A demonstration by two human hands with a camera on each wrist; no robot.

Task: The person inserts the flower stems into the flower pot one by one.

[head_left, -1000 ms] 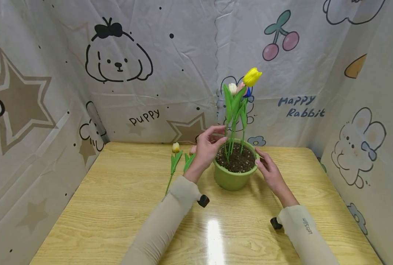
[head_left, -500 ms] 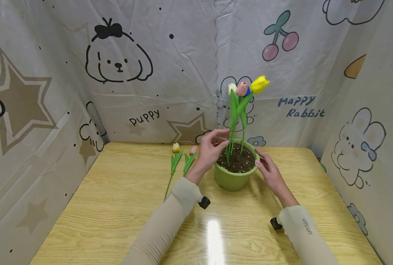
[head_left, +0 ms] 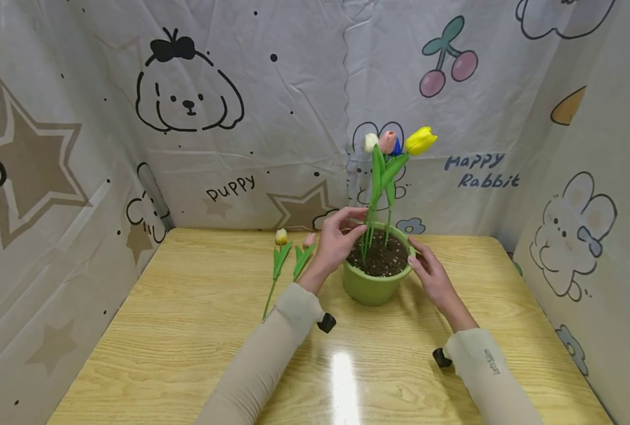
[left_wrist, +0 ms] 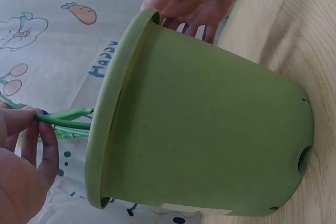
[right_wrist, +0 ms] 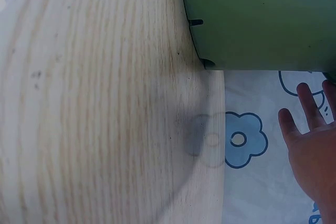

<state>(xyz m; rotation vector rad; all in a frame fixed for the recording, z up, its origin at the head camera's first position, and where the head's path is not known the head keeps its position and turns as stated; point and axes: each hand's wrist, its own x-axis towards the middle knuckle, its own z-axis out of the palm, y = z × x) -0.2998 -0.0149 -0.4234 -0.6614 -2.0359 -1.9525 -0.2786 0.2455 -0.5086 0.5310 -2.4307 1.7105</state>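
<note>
Bright, even overhead light. Glare streak on table between the forearms, nearer than both hands. Soft shadow under pot, wrist views. Head view bows at edges; focus sharp.

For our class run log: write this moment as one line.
left hand: pinches green tulip stem | right hand: rests against round green plastic pot | two loose tulips: on wooden table

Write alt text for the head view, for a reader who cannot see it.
A left hand pinches a tulip stem standing in a soil-filled green pot while the right hand rests open against the pot's rim. Two more tulips lie on the wooden table, left of the pot.
</note>
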